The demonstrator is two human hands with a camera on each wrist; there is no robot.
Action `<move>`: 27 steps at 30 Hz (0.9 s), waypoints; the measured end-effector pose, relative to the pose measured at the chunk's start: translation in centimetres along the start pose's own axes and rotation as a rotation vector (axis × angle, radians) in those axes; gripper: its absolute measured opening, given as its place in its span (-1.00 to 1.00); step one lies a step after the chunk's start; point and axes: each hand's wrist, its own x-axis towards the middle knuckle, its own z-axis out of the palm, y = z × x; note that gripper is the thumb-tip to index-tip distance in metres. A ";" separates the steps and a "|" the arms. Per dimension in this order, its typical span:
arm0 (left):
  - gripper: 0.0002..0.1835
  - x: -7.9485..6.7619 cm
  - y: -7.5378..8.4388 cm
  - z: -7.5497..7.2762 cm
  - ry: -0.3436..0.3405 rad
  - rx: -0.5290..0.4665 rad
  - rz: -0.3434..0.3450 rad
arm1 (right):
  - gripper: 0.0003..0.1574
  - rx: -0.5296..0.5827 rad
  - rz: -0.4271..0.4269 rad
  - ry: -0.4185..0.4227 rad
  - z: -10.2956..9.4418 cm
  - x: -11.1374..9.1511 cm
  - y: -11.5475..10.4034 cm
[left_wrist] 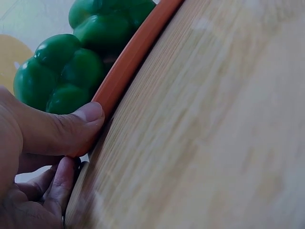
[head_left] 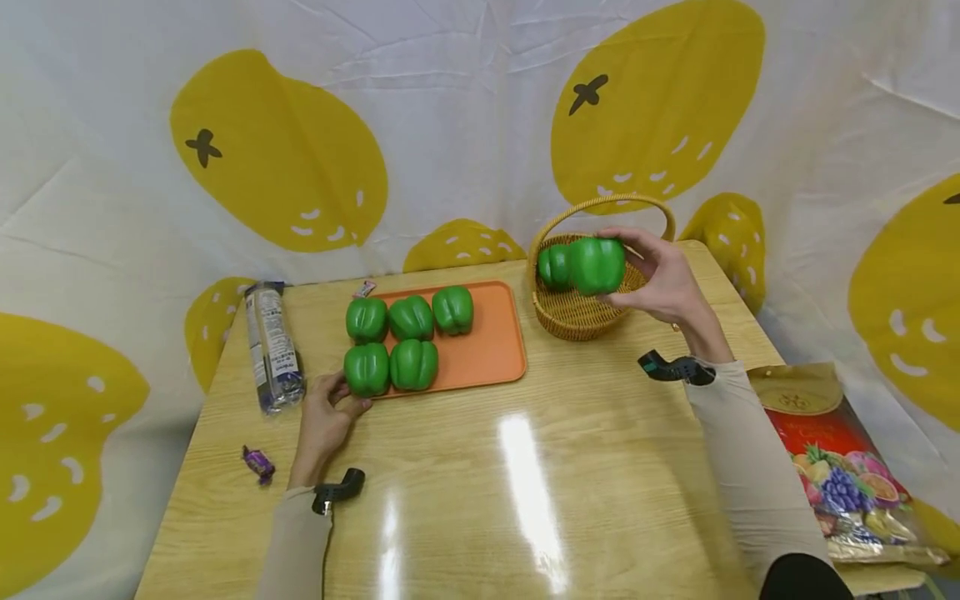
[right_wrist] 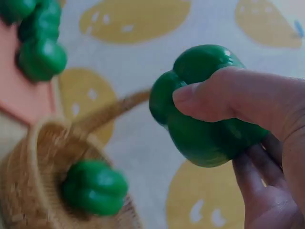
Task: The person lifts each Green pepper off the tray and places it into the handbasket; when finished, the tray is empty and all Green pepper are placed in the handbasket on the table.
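My right hand (head_left: pixel 658 279) grips a green bell pepper (head_left: pixel 597 266) above the wicker basket (head_left: pixel 573 321), thumb on one side and fingers on the other. Inside the basket lies another green pepper (right_wrist: pixel 94 187). Several more green peppers (head_left: pixel 412 364) sit in two rows on the orange tray (head_left: pixel 498 337), toward its left side. At the tray's near left corner, my left hand (head_left: pixel 324 421) pinches the rim; the left wrist view shows the thumb on top of the tray edge (left_wrist: pixel 126 67) and fingers below it.
Left of the tray lies a clear plastic-wrapped package (head_left: pixel 273 346). A purple wrapped candy (head_left: pixel 258 464) is nearer the front, and a small wrapped candy (head_left: pixel 365 288) lies behind the tray. A red and gold fruit-print bag (head_left: pixel 840 467) is at the right. The basket's tall handle (head_left: pixel 600 200) arches over it.
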 end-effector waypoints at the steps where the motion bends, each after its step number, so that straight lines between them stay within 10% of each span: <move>1: -0.28 0.1 0.0 0.0 0.003 0.000 0.003 | 0.00 0.005 0.028 0.009 -0.6 0.3 0.9; 10: -0.27 0.0 -0.2 0.2 -0.013 -0.030 -0.016 | 0.08 -0.060 0.267 0.055 -3.3 0.9 8.7; 15: -0.29 -0.7 2.4 -0.1 -0.024 -0.007 -0.033 | 0.10 -0.088 0.316 0.038 -3.7 1.3 10.1; 20: -0.28 -0.4 1.1 -0.1 -0.018 0.001 -0.018 | 0.13 -0.155 0.376 0.010 -4.0 1.5 11.7; 27: -0.26 -0.1 -0.1 0.1 -0.014 -0.022 -0.016 | 0.15 -0.471 0.501 -0.099 -4.4 1.7 13.7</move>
